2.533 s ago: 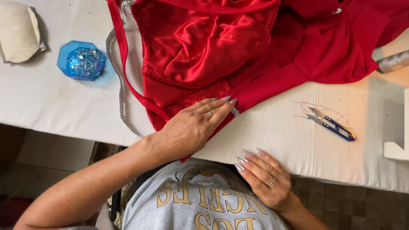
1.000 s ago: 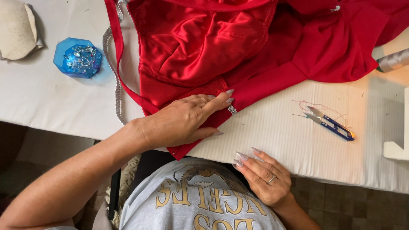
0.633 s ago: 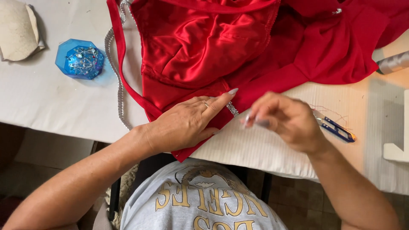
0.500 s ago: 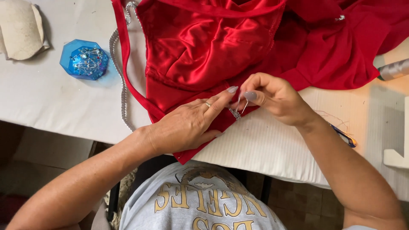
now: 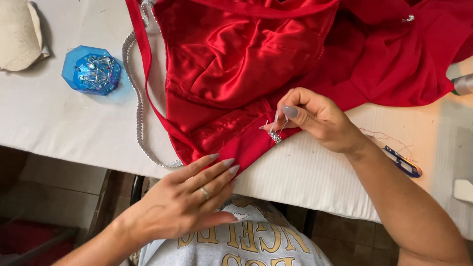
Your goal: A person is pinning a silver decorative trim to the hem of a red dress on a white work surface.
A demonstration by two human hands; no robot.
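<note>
Red satin garment (image 5: 246, 64) lies on the tabletop (image 5: 59, 123); right hand (image 5: 315, 118) fingers pinch its rhinestone trim (image 5: 275, 138), left hand (image 5: 192, 202) fingers together, flat at the hem.

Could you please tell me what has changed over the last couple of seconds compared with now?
The right hand left the table edge, moved up and pinched the rhinestone trim end at the red garment. The left hand slid back off the fabric. The blue pin box and snips stayed put.

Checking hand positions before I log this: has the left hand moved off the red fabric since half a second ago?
Yes. The left hand has drawn back toward the body, judged against the table edge; only its fingertips now reach the red fabric hem.
</note>
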